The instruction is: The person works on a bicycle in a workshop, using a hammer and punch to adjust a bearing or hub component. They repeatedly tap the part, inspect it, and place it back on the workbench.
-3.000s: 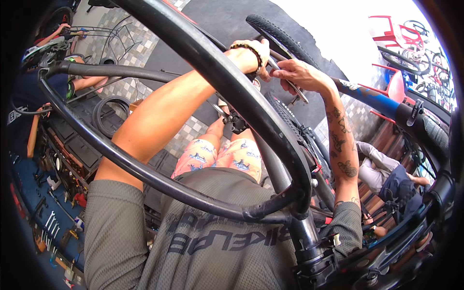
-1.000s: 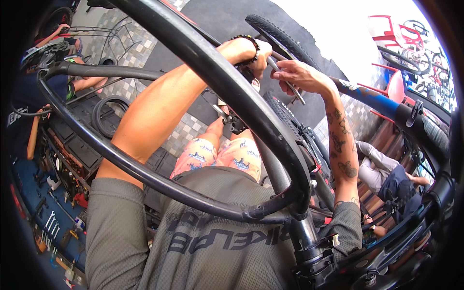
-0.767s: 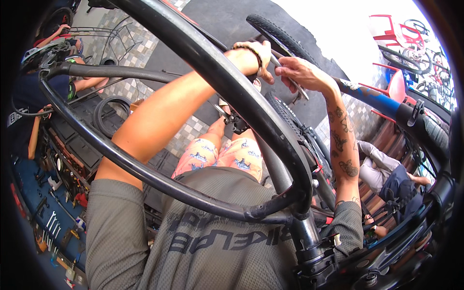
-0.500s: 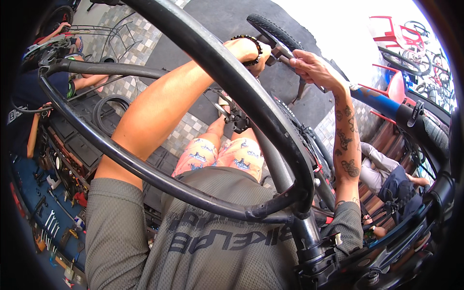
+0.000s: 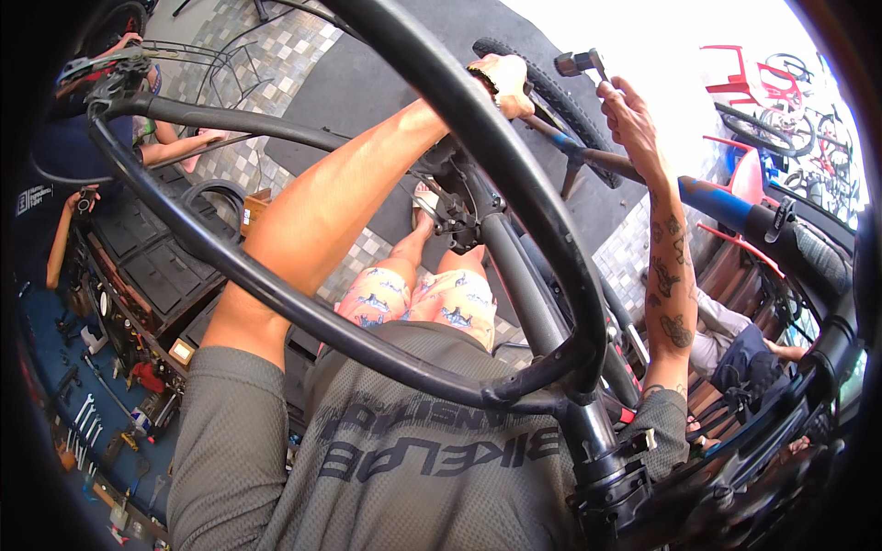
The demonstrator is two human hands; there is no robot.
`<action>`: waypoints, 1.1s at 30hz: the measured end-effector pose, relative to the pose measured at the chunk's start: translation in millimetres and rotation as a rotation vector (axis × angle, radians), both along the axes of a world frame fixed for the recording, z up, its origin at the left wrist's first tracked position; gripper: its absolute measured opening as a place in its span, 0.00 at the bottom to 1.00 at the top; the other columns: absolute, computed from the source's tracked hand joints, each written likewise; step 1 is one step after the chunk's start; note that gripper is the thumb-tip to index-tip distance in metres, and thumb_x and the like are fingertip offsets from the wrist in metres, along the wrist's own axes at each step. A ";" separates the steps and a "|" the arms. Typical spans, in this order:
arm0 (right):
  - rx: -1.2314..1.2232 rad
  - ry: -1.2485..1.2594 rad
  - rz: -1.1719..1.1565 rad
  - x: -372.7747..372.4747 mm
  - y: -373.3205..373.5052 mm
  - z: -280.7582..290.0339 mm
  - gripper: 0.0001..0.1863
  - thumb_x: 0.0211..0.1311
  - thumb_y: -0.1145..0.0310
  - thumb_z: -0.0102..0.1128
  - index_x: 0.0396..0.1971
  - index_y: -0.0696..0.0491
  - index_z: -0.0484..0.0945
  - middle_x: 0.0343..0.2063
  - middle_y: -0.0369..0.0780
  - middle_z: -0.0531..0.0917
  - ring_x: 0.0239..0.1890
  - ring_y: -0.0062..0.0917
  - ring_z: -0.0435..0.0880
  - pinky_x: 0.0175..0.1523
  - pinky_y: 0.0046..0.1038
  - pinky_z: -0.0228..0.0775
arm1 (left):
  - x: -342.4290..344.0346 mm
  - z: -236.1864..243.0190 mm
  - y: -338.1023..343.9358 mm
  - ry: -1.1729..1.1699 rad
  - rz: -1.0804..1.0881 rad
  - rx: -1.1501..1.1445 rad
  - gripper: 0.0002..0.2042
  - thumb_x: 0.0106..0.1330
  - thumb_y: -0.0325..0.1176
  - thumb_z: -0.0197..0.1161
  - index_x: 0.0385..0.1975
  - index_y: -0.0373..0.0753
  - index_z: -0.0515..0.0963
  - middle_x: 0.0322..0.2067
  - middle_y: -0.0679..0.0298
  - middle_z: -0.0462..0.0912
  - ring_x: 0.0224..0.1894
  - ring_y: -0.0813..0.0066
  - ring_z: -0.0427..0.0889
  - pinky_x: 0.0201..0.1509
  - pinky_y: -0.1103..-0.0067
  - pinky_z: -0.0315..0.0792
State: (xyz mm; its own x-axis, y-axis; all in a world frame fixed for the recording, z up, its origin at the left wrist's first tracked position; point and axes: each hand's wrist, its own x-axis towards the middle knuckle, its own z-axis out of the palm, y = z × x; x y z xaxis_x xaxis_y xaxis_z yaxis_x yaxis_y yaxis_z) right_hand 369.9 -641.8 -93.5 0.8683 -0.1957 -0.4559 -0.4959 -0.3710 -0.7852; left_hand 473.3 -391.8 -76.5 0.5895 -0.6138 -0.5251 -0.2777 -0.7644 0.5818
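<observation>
In my right hand [image 5: 629,119] is a hammer [image 5: 579,63] with a dark, round head, raised above a blue and black bicycle frame tube [image 5: 712,202]. The fingers are wrapped round its handle, and the head is clear of the tube. My left hand [image 5: 505,81] is closed at the far end of this tube. What its fingers grip is hidden. Across my left forearm and close to me runs a black bicycle frame [image 5: 478,147]. A crank and bottom bracket area [image 5: 459,207] shows beneath it, in front of my legs.
A tyre [image 5: 560,96] lies behind my left hand. On the left stand a black toolbox [image 5: 152,266] and a blue tool board [image 5: 69,376] with several spanners. People sit or stand at left and right. Red chairs [image 5: 749,170] and several bicycles are at the right.
The hammer has moved up and right, away from my left hand, with my right hand. My left hand stays at about the same place. The view has shifted slightly.
</observation>
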 end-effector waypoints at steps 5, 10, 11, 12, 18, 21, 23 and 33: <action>0.016 -0.115 -0.049 -2.5 12.9 35.5 0.22 0.77 0.50 0.55 0.54 0.54 0.75 0.27 0.27 0.69 0.24 0.09 0.63 0.23 0.15 0.56 | 2.5 5.7 10.6 -0.059 0.277 -0.444 0.23 0.62 0.45 0.73 0.50 0.32 0.84 0.38 0.53 0.89 0.40 0.65 0.88 0.48 0.72 0.81; -0.053 -0.092 -0.127 -13.7 29.7 61.7 0.20 0.76 0.50 0.55 0.48 0.54 0.75 0.25 0.28 0.69 0.23 0.10 0.64 0.24 0.17 0.56 | -35.9 14.9 31.2 0.265 0.656 -0.872 0.18 0.68 0.35 0.71 0.51 0.29 0.81 0.40 0.58 0.87 0.38 0.73 0.87 0.43 0.78 0.81; -0.059 -0.102 -0.094 -17.7 31.9 66.7 0.20 0.76 0.50 0.55 0.48 0.54 0.75 0.25 0.28 0.70 0.24 0.11 0.64 0.25 0.17 0.58 | -50.2 17.7 39.8 0.525 0.772 -0.955 0.17 0.69 0.34 0.70 0.50 0.29 0.81 0.41 0.58 0.87 0.39 0.73 0.87 0.45 0.78 0.82; -0.081 -0.098 -0.082 -22.6 34.3 72.3 0.20 0.76 0.50 0.55 0.47 0.54 0.75 0.26 0.29 0.70 0.25 0.12 0.65 0.26 0.18 0.59 | -61.5 21.1 48.7 0.603 0.815 -1.043 0.16 0.69 0.33 0.70 0.51 0.29 0.81 0.41 0.58 0.87 0.40 0.72 0.87 0.47 0.77 0.83; -0.331 -0.050 0.154 -58.7 38.2 102.9 0.26 0.75 0.47 0.53 0.45 0.59 0.76 0.31 0.39 0.76 0.32 0.24 0.74 0.41 0.30 0.70 | -108.4 45.5 108.3 0.824 0.977 -1.258 0.18 0.71 0.30 0.68 0.53 0.25 0.75 0.42 0.55 0.84 0.42 0.66 0.87 0.53 0.73 0.85; -0.396 0.111 0.218 -80.8 34.0 111.8 0.24 0.75 0.48 0.54 0.44 0.59 0.78 0.32 0.40 0.78 0.30 0.24 0.75 0.41 0.29 0.71 | -132.4 49.7 147.0 0.841 1.060 -1.361 0.16 0.71 0.27 0.67 0.54 0.26 0.75 0.40 0.56 0.84 0.43 0.66 0.87 0.51 0.74 0.85; -0.434 0.153 0.209 -102.8 32.2 115.8 0.23 0.74 0.51 0.55 0.47 0.58 0.80 0.31 0.40 0.79 0.31 0.23 0.76 0.40 0.28 0.71 | -149.6 47.2 177.1 0.777 1.112 -1.376 0.15 0.72 0.27 0.65 0.55 0.28 0.76 0.42 0.56 0.84 0.43 0.66 0.87 0.53 0.73 0.84; -0.585 0.052 0.045 -260.0 27.9 216.1 0.18 0.74 0.56 0.59 0.44 0.59 0.81 0.29 0.33 0.76 0.30 0.17 0.68 0.38 0.26 0.65 | -295.4 0.7 325.2 0.788 1.387 -1.473 0.15 0.73 0.33 0.66 0.52 0.28 0.77 0.44 0.56 0.84 0.48 0.63 0.85 0.61 0.69 0.80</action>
